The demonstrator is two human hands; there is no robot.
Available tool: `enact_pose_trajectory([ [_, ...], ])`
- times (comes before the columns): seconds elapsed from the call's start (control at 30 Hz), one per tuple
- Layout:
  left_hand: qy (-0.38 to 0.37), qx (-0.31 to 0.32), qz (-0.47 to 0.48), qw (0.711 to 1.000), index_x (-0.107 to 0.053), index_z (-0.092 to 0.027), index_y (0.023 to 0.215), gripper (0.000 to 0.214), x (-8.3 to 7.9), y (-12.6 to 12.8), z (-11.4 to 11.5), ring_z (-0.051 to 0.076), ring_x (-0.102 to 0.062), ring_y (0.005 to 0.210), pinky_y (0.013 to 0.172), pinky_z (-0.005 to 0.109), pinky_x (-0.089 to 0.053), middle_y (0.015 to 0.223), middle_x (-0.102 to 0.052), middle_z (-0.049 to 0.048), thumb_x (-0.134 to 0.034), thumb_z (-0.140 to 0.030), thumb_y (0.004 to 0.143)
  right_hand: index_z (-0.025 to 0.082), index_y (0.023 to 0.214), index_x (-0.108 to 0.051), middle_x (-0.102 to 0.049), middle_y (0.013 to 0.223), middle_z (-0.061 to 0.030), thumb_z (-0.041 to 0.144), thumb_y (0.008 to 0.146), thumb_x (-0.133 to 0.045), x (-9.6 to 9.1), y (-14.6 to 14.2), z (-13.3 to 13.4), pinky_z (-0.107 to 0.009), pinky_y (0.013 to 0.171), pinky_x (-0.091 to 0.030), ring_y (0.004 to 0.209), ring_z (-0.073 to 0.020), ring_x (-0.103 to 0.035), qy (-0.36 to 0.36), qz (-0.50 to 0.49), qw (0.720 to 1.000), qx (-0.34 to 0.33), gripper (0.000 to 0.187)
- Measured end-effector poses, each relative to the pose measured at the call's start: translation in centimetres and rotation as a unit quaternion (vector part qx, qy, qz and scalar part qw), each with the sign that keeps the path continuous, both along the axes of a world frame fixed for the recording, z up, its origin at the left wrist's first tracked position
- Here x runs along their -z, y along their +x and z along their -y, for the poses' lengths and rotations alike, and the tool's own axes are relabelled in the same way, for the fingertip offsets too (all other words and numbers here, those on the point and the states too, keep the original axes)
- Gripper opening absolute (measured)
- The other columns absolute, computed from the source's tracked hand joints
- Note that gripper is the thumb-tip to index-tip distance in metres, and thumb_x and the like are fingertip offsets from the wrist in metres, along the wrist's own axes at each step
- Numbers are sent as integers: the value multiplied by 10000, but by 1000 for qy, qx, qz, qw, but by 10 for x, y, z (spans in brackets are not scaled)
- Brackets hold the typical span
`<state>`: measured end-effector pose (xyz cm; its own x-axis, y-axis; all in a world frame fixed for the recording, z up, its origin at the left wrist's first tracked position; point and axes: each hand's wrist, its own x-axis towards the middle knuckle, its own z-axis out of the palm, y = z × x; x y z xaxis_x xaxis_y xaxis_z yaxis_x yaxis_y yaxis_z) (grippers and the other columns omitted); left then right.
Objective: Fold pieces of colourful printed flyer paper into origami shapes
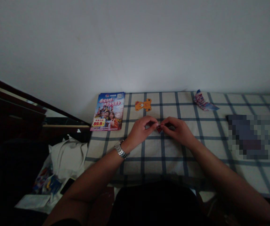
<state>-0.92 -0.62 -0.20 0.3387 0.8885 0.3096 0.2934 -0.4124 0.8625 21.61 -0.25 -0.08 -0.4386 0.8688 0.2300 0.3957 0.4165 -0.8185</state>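
Observation:
My left hand (140, 130) and my right hand (178, 129) meet over the middle of a checked tablecloth (163, 153). Both pinch a small red folded piece (159, 128) between their fingertips. It is too small to make out what it is. A metal watch (121, 149) sits on my left wrist.
A colourful flyer (108, 111) lies at the table's far left corner, with an orange bear-shaped cutout (143, 105) beside it. A crumpled printed paper (204, 102) lies far right. A blurred dark patch (249, 136) covers part of the right side. Bags and cloth (61, 163) lie on the floor left.

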Motion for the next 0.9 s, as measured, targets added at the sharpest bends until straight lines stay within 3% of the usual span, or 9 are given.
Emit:
enact_pose_trajectory([
  [0.17, -7, -8, 10, 1000, -717, -213, 980, 117, 4, 0, 0, 150, -696, 825, 797, 282, -560, 900, -735, 8, -686, -321, 1013, 257, 982, -727, -783, 923, -25, 336, 986, -679, 0, 1, 0, -326, 743, -549, 825, -205, -730, -9, -12, 1000, 1, 93],
  [0.37, -9, -35, 26, 999, -697, -217, 1135, 177, 6, 1, 0, 151, -690, 888, 804, 280, -557, 1039, -733, 33, -727, -313, 990, 246, 960, -726, -774, 900, -28, 362, 975, -699, 3, 1, -1, -321, 729, -553, 805, -202, -720, -8, -35, 998, 54, 120],
  [0.6, 11, -57, 4, 998, -675, -212, 1079, 141, 3, 0, 0, 160, -666, 885, 806, 295, -554, 1013, -714, 43, -713, -318, 995, 250, 1004, -724, -790, 932, -42, 491, 981, -700, 7, 1, -2, -364, 769, -602, 837, -225, -751, -49, -75, 993, 71, 243],
  [0.9, 15, -25, 7, 1000, -679, -221, 1110, 122, 4, 4, 4, 170, -712, 972, 896, 333, -612, 1089, -721, 57, -680, -300, 1016, 256, 1005, -694, -783, 956, -47, 520, 968, -715, 8, -1, -3, -360, 784, -628, 871, -224, -757, -55, -107, 988, 92, 267],
])
